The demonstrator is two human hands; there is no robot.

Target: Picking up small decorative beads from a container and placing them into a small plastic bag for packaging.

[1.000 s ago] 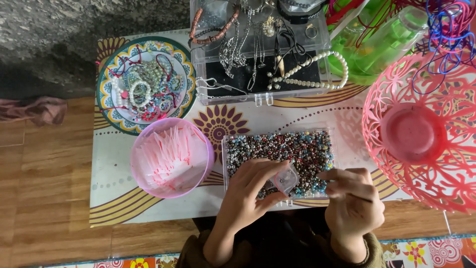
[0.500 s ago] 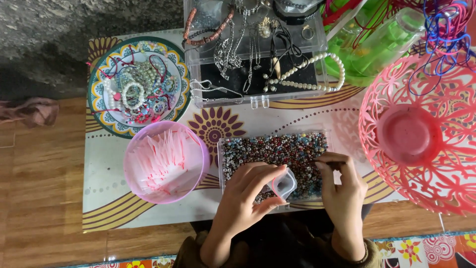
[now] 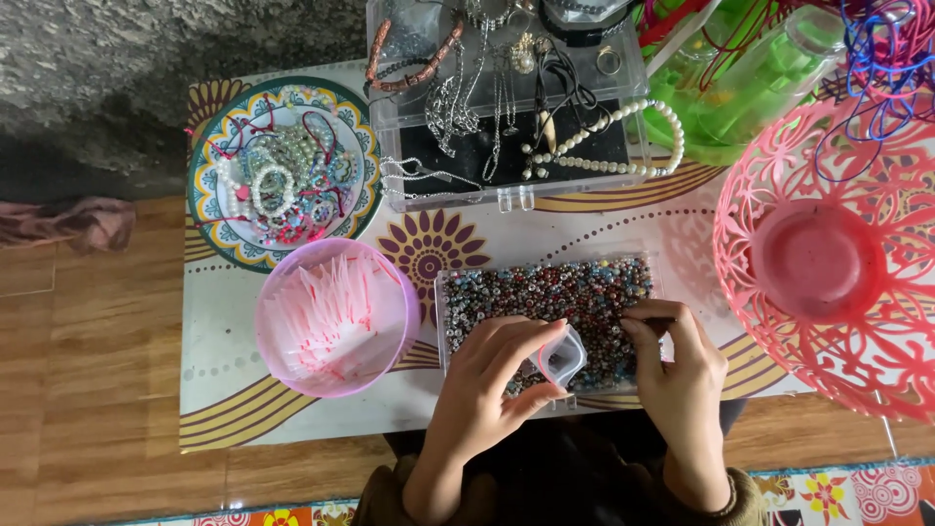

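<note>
Bead tray [image 3: 545, 292] sits at the near edge of the desk [image 3: 219, 390], with the left hand [image 3: 487, 390] over its near left part holding a small bag [image 3: 562, 356], and the right hand [image 3: 682, 375] over its near right corner. Left of the tray, a bowl of bags [image 3: 336, 317]. Behind that, a plate of bracelets [image 3: 282, 170]. Behind the tray, a jewellery box [image 3: 506, 107]. Far right, an openwork basket [image 3: 828, 253].

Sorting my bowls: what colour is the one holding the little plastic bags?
Translucent pink-purple bowl, clearest in the head view.
</note>
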